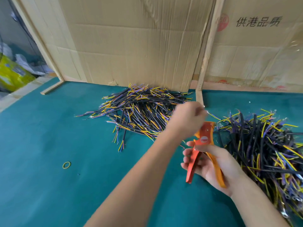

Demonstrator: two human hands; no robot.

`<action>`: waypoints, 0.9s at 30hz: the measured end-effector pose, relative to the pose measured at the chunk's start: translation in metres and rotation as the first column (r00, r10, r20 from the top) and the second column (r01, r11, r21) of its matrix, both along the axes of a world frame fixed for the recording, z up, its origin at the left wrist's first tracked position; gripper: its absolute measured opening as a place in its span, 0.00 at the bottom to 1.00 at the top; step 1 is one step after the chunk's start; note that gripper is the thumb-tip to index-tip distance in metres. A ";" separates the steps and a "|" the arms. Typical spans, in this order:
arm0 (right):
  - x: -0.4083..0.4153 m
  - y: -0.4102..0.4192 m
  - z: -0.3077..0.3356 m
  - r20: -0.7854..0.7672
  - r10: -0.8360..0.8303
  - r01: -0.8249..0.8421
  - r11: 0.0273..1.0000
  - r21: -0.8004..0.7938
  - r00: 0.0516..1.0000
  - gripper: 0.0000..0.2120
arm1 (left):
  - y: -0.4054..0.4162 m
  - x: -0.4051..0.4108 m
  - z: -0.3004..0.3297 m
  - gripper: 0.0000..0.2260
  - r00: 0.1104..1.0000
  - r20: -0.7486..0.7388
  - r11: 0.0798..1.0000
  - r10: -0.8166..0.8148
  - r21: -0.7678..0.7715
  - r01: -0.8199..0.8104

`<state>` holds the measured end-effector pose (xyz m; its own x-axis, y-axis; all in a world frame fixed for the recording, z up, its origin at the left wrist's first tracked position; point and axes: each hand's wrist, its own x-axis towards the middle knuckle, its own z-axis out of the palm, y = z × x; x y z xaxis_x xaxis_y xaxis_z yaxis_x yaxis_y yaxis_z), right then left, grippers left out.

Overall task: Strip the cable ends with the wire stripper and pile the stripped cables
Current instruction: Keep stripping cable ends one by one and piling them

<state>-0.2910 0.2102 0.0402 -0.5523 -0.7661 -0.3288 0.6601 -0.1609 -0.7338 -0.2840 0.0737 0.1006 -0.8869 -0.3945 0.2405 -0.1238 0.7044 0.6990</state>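
Now R hand grip on wire stripper, L hand above.

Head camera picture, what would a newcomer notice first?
The orange wire stripper held in the right hand at centre right. Above it the left hand pinches a thin wire. Two heaps of black cables flank them: one by the cardboard wall, one at right.

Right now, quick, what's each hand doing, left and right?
Left hand: fingers curled, pinching a thin wire end above the table.
Right hand: fingers wrapped round the handles of the orange wire stripper.
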 end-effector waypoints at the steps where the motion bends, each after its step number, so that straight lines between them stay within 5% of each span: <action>1: -0.002 0.001 -0.002 -0.022 -0.032 0.032 1.000 0.000 0.999 0.21 | -0.017 0.004 -0.004 0.07 0.989 -0.038 0.990 0.141 -0.024 -0.142; 3: -0.008 0.002 -0.003 -0.032 -0.118 0.118 0.993 -0.016 0.992 0.20 | -0.059 0.014 -0.015 0.09 0.914 -0.042 0.914 0.404 -0.027 -0.405; 5: -0.017 0.005 -0.004 0.004 -0.236 0.236 0.970 -0.052 0.972 0.16 | -0.081 0.022 -0.029 0.09 0.852 0.111 0.858 0.512 -0.104 -0.503; 8: -0.023 0.010 -0.006 0.018 -0.349 0.350 0.935 -0.062 0.937 0.08 | -0.091 0.024 -0.049 0.10 0.814 0.285 0.863 0.505 -0.181 -0.472; 13: -0.025 0.007 -0.008 -0.007 -0.393 0.393 0.919 -0.032 0.919 0.07 | -0.098 0.014 -0.053 0.19 0.786 0.298 0.839 0.542 -0.250 -0.483; 17: -0.024 0.007 -0.008 -0.002 -0.386 0.386 0.922 -0.033 0.922 0.07 | -0.099 0.010 -0.051 0.12 0.766 0.349 0.840 0.540 -0.271 -0.469; 23: -0.022 0.005 -0.007 -0.006 -0.360 0.360 0.932 -0.038 0.933 0.06 | -0.097 0.017 -0.032 0.13 0.794 0.370 0.867 0.483 -0.072 -0.494; 27: -0.022 0.006 -0.005 -0.035 -0.301 0.300 0.953 -0.033 0.953 0.08 | -0.078 0.038 -0.025 0.16 0.864 0.175 0.827 0.472 0.253 -0.503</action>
<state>-0.3128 0.2163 0.0348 -0.7701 -0.5713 -0.2837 0.5491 -0.3673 -0.7507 -0.2457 -0.0044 0.0758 -0.5744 -0.8182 -0.0264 -0.4789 0.3096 0.8215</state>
